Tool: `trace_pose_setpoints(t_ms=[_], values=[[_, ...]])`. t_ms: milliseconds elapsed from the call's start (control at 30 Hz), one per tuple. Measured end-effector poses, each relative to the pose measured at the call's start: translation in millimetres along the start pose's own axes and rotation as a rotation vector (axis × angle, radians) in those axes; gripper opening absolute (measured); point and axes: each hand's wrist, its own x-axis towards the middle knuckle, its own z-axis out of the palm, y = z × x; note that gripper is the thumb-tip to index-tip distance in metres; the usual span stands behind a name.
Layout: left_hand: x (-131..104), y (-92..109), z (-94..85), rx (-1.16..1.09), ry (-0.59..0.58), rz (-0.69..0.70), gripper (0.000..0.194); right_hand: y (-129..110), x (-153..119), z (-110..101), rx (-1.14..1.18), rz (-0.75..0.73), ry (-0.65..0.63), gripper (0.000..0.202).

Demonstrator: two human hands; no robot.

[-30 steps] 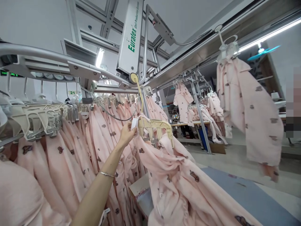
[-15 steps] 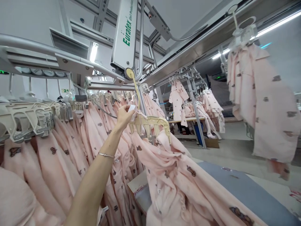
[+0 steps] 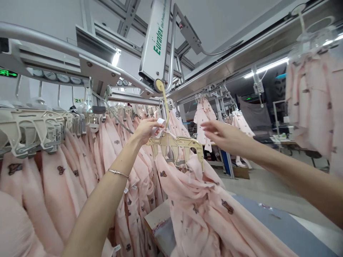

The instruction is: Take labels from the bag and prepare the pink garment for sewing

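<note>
My left hand point(image 3: 146, 129) is raised and grips a small white tag point(image 3: 160, 123) at the top of a cream plastic hanger point(image 3: 179, 144). The hanger hangs by a yellow stem point(image 3: 164, 100) from the overhead conveyor arm point(image 3: 157, 39). A pink printed garment point(image 3: 203, 200) is clamped in the hanger and drapes down onto the grey table point(image 3: 284, 221). My right hand point(image 3: 223, 137) reaches in from the right, fingers spread, holding nothing, just right of the hanger.
A dense row of pink garments point(image 3: 80, 160) hangs on cream clamp hangers point(image 3: 32, 130) along the rail point(image 3: 53, 43) at left. Another pink garment point(image 3: 316, 103) hangs at far right. More racks point(image 3: 214, 110) stand in the background above a concrete floor.
My right hand has come into view from the right and reached toward the hanger. My left hand stays at the tag. The hanging garment at right has slid further right.
</note>
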Motion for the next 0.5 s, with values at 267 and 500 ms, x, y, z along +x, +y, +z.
trace_pose_setpoints(t_ms=[267,500], values=[[-7.3,6.4,-9.2,-0.092,-0.129,0.034,0.005,-20.4,131.5,84.8,0.295,-0.167,-0.444,0.032],[-7.4,-10.3,-16.9,-0.255,-0.204,-0.005,0.014,-3.9,131.8,91.8,0.178,-0.07,-0.589,0.024]])
